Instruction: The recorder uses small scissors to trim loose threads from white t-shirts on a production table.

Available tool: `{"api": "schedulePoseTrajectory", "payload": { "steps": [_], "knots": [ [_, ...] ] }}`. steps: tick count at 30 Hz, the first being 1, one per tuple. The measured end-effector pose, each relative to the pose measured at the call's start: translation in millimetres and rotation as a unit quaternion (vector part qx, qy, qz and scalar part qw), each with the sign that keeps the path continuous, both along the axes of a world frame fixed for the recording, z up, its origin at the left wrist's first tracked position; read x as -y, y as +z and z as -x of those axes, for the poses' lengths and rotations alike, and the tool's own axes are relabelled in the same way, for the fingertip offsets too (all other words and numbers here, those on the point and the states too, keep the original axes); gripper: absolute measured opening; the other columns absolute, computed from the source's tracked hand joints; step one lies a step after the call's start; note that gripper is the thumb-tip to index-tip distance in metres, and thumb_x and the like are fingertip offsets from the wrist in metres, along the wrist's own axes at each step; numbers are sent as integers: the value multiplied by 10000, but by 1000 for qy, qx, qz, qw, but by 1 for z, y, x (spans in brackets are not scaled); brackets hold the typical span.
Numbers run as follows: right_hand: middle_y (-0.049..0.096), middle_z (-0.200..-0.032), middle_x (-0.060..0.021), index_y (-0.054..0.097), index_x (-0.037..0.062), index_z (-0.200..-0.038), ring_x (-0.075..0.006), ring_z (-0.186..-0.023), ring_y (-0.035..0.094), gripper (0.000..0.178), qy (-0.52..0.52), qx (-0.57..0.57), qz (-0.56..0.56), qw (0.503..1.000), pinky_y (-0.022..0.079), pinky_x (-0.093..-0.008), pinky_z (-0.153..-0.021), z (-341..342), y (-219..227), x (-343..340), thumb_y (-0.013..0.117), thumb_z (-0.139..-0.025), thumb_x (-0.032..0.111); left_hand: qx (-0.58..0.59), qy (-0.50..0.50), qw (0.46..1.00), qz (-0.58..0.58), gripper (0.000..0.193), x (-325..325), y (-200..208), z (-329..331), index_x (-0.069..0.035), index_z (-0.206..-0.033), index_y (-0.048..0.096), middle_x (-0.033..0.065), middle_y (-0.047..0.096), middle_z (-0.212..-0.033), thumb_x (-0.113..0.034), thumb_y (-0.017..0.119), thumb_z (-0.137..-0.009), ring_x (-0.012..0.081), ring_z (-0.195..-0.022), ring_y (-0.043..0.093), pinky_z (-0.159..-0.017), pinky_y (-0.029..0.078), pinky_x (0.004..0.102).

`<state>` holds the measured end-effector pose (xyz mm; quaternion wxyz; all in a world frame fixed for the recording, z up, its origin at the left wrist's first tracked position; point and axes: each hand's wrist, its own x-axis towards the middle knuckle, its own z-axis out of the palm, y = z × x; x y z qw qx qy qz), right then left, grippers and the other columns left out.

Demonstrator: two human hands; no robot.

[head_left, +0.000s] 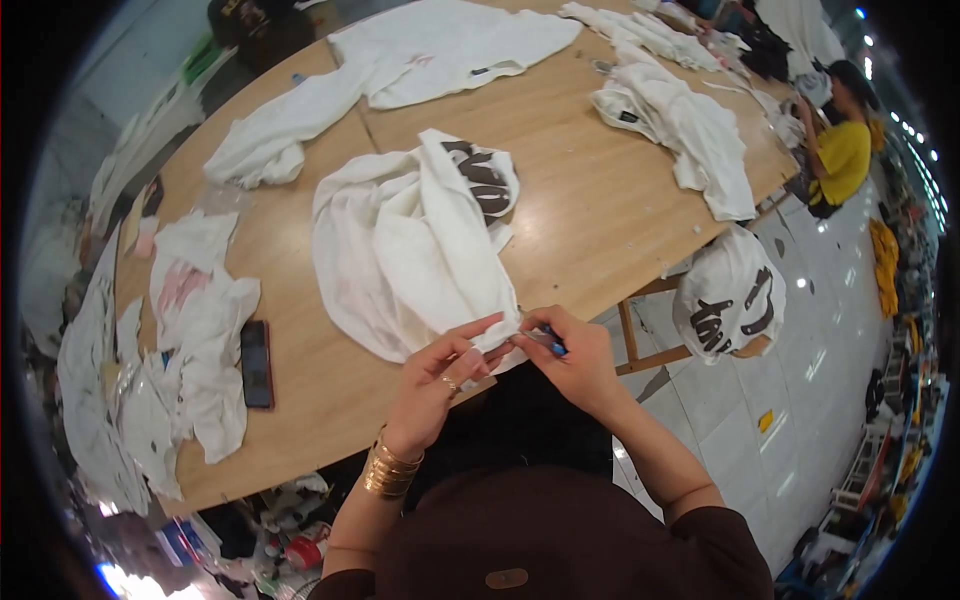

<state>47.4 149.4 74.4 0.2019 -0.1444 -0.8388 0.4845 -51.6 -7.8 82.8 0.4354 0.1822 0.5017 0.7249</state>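
A white garment [395,240] with dark brown lettering lies bunched on the table in front of me, its near corner drawn to the table's front edge. My left hand [437,372], with a ring and gold bangles at the wrist, pinches that corner between its fingers. Close against it, my right hand [578,362] is closed on a small tool with a blue end [557,349]. The tool points toward the pinched cloth; its tip is mostly hidden by my fingers, so its exact kind does not show.
Other white garments [450,50] lie across the wooden table [570,200], with more [205,340] at the left beside a dark phone [257,365]. At the right, a white lettered cloth bundle [728,300] rests on a wooden stool [650,357]. A person in yellow [843,150] sits at the far right.
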Motion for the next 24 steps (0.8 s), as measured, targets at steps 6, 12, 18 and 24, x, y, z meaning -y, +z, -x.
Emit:
{"api": "schedulePoseTrajectory", "payload": {
  "steps": [6, 12, 18, 24],
  "knots": [
    [598, -746, -102, 547, 46, -981, -243, -622, 596, 241, 26, 102, -29, 994, 454, -314, -557, -3, 23, 8, 635, -813, 195, -45, -14, 999, 12, 193, 12, -10, 0, -18, -788, 512, 179, 423, -1339, -143, 465, -928, 78, -905, 511, -833, 430, 249],
    [536, -598, -74, 487, 27, -1079, -170, -474, 553, 232, 118, 227, 219, 941, 434, -287, -477, -18, 48, 23, 481, -920, 196, -119, -18, 993, 5, 158, 13, -4, 0, -25, -803, 476, 155, 412, -1358, -122, 451, -925, 45, -808, 472, -765, 424, 222],
    [518, -559, -59, 481, 14, -1041, -153, -423, 528, 200, 148, 260, 211, 931, 421, -280, -431, -16, 48, 29, 401, -946, 171, -188, -25, 982, 6, 119, 14, -4, 1, -11, -807, 465, 151, 404, -1368, -73, 459, -908, 53, -793, 471, -750, 427, 227],
    [558, -630, -92, 483, 11, -1037, -157, -521, 566, 192, 149, 247, 178, 941, 426, -289, -493, -16, 48, 28, 430, -939, 168, -267, -25, 963, 14, 93, 14, -10, 2, -12, -804, 462, 177, 401, -1365, -38, 472, -893, 78, -785, 478, -748, 425, 238]
  ]
}}
